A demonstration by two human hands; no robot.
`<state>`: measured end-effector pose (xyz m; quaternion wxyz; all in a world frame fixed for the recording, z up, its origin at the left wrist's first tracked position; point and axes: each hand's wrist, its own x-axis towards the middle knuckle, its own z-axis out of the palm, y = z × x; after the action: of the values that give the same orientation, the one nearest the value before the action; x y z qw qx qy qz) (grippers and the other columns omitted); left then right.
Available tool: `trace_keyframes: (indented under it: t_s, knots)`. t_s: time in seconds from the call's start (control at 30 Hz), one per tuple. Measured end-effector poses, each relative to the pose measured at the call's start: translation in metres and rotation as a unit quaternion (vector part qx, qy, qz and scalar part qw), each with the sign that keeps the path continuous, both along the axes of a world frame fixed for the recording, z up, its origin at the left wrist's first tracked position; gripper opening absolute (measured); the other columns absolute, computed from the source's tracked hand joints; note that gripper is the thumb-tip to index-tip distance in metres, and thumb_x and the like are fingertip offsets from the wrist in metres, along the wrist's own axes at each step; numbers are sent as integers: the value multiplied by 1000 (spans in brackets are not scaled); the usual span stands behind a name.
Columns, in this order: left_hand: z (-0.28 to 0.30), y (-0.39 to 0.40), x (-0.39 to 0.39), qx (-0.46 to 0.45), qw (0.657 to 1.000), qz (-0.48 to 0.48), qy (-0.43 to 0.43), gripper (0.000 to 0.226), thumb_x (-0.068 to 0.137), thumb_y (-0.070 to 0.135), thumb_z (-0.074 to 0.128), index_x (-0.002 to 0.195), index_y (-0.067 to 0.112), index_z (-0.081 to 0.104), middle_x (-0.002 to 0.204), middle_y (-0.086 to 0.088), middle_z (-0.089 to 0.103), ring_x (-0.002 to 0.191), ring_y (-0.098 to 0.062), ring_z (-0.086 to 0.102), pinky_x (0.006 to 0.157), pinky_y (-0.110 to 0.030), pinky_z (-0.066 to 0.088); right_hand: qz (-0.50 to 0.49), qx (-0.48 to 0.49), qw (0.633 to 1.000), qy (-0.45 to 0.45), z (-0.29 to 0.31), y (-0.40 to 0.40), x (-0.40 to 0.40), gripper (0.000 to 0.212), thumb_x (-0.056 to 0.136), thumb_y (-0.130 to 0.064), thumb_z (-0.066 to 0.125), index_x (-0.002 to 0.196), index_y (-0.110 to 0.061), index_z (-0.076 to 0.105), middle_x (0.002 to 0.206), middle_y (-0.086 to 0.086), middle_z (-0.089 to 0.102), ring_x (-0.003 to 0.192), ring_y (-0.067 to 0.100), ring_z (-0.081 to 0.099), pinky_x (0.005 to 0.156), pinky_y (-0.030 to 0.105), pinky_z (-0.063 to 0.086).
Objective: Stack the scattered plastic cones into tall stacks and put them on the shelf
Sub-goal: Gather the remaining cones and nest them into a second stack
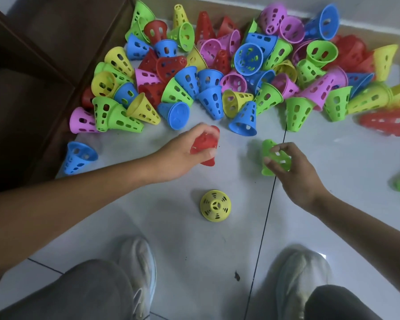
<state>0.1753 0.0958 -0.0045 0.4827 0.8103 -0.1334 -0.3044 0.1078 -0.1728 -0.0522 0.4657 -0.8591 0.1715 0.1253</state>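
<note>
While hands (189, 153) grip cones (206, 144), bare floor (194, 245) around yellow cone (215, 205).

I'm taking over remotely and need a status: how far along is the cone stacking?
Barely begun. Done: only one yellow cone stands upright alone on the floor tile; no stack is visible. In hand: left hand grips a red cone, right hand a green cone. Left: the whole scattered pile; no shelved cones show.
</note>
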Motion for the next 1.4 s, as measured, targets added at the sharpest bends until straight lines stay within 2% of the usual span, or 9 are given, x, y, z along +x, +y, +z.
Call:
trace_keyframes:
  t_s: [0.13, 0.23, 0.47, 0.67, 0.8, 1.1, 1.17, 1.3, 1.4]
  knots:
    - [15, -2, -17, -45, 992, 101, 64, 70, 85, 27, 79, 138, 46, 38, 122, -2, 60, 108, -13, 66, 98, -24, 50, -122, 132, 983, 31, 9, 5, -6, 48, 88, -47, 72, 127, -38, 47, 119, 0, 62, 104, 23, 67, 96, 41, 52]
    - [16, -5, -36, -60, 982, 159, 76, 84, 74, 26, 83, 142, 40, 35, 122, 3, 58, 105, -11, 68, 93, -23, 52, -171, 207, 963, 38, 16, 11, -10, 52, 88, -43, 73, 131, -32, 47, 121, 4, 64, 105, 21, 69, 103, 42, 51]
    - [-1, -2, -77, -37, 991, 124, 13, 54, 66, 20, 80, 116, 27, 62, 106, 5, 69, 98, -17, 70, 93, -44, 57, -215, 286, 934, 26, 36, 24, -28, 57, 90, -37, 72, 136, -20, 43, 122, 12, 64, 106, 19, 69, 102, 40, 52]
    - [-14, 1, -91, -9, 998, 61, -15, 56, 70, 15, 88, 119, 30, 64, 120, 10, 69, 116, -7, 63, 107, -32, 48, -167, 311, 935, 25, 43, 31, -47, 67, 84, -26, 79, 137, -29, 39, 125, 13, 63, 106, 21, 71, 102, 38, 51]
    - [-14, 7, -92, 21, 998, 56, -33, 46, 78, 17, 86, 118, 29, 66, 121, 13, 68, 116, -3, 61, 101, -22, 46, -133, 266, 954, 27, 43, 34, -57, 93, 61, -39, 93, 138, -35, 42, 129, 5, 59, 111, 19, 67, 102, 38, 51]
    - [-6, 44, -72, 97, 989, 54, -100, 22, 84, 18, 80, 104, 23, 71, 108, 15, 70, 102, -6, 65, 94, -33, 53, -18, 179, 984, -4, 44, 77, -52, 63, 72, -17, 89, 122, -20, 50, 107, 0, 64, 78, -8, 62, 59, 7, 46]
    - [-3, 51, -64, 109, 987, 63, -103, 19, 86, 18, 78, 103, 22, 72, 105, 14, 72, 100, -7, 66, 93, -36, 54, 4, 174, 985, -3, 39, 86, -51, 60, 74, -15, 88, 119, -20, 50, 103, 0, 65, 73, -9, 59, 61, 10, 48]
    - [-1, 61, -54, 121, 984, 68, -112, 15, 88, 18, 75, 103, 21, 72, 101, 12, 73, 97, -4, 67, 91, -37, 56, 80, 132, 988, -20, 25, 97, -51, 53, 76, -18, 86, 116, -28, 52, 106, -2, 67, 96, 10, 64, 85, 29, 56]
    - [-1, 65, -52, 125, 983, 72, -111, 14, 89, 19, 75, 103, 21, 72, 101, 11, 73, 95, -3, 67, 91, -35, 57, 165, 42, 984, -49, 19, 101, -57, 50, 80, -26, 81, 120, -32, 54, 110, -9, 63, 101, 7, 56, 83, 12, 44]
